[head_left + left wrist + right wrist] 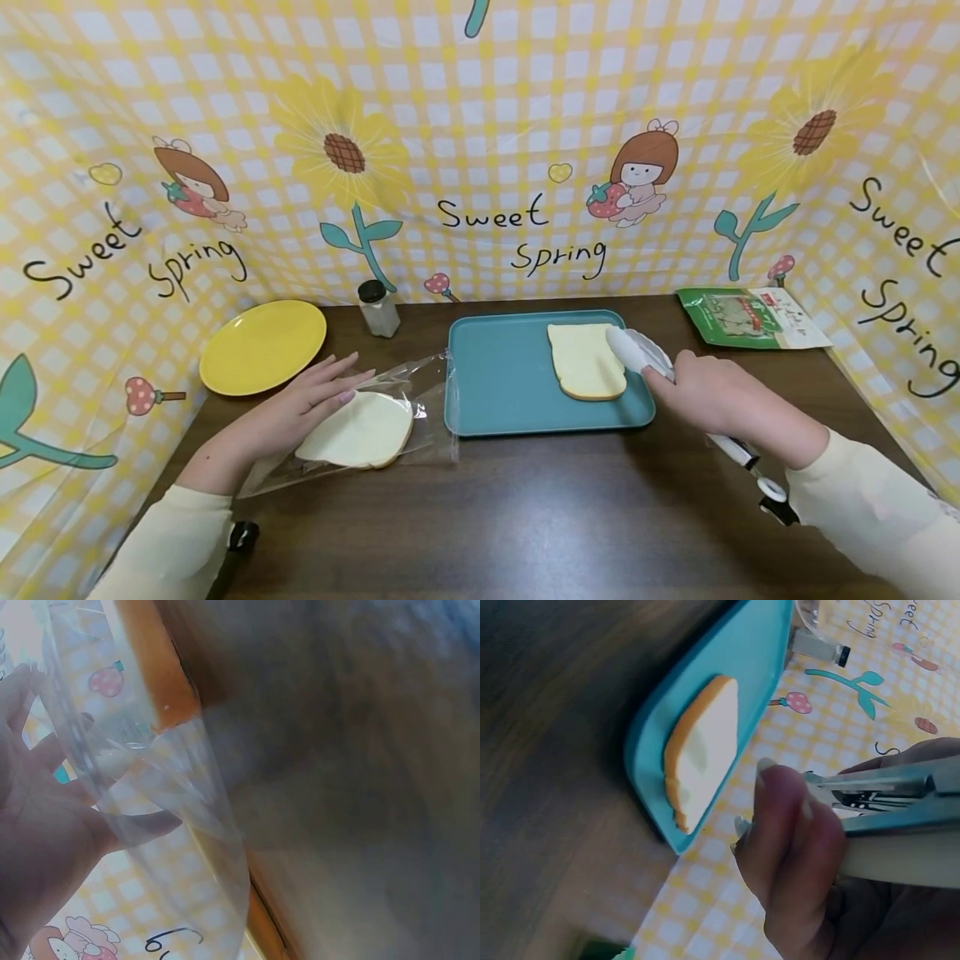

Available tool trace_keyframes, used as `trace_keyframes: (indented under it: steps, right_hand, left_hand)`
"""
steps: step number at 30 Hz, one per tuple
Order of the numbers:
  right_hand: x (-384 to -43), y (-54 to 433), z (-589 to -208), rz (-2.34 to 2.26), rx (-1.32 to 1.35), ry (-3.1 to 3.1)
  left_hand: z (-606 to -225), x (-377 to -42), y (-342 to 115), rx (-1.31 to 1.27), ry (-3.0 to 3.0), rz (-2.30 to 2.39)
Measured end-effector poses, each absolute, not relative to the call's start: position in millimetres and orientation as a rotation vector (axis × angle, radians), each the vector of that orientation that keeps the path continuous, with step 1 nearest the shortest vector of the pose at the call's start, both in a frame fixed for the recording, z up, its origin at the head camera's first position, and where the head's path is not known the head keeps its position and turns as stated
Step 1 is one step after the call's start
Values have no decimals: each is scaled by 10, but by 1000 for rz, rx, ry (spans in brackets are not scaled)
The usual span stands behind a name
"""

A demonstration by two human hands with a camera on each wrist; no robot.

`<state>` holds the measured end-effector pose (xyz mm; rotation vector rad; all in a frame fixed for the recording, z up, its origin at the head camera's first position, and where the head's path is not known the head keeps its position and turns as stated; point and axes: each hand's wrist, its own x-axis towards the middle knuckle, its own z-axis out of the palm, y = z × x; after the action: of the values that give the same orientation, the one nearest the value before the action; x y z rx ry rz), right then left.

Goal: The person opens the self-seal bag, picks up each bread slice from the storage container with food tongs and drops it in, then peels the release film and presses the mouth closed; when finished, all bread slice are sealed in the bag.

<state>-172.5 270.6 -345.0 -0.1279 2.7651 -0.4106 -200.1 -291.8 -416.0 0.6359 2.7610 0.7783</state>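
A slice of bread lies in a clear plastic bag at the left. My left hand rests over the bag's upper left edge, its fingers extended; in the left wrist view the fingers are spread beside the clear film. My right hand grips a pair of tongs with white tips. Those tips overlap the upper right corner of another bread slice, which lies flat on the right part of a teal tray. In the right wrist view, curled fingers wrap the tongs' metal arms.
A yellow plate stands at the back left, with a black-capped shaker to its right. At the back right lies a green and white food packet. Checked cloth encloses the brown table behind and at both sides.
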Motion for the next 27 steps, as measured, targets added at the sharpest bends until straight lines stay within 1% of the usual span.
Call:
trace_keyframes:
  steps: [14, 27]
  right_hand:
    - [-1784, 2711, -3643, -253, -194, 2691]
    - [-1796, 2739, -3622, -315, -196, 2606]
  left_hand:
    - [-4162, -2005, -2931, 636, 2757, 780]
    - [-4214, -2035, -2938, 644, 2760, 760]
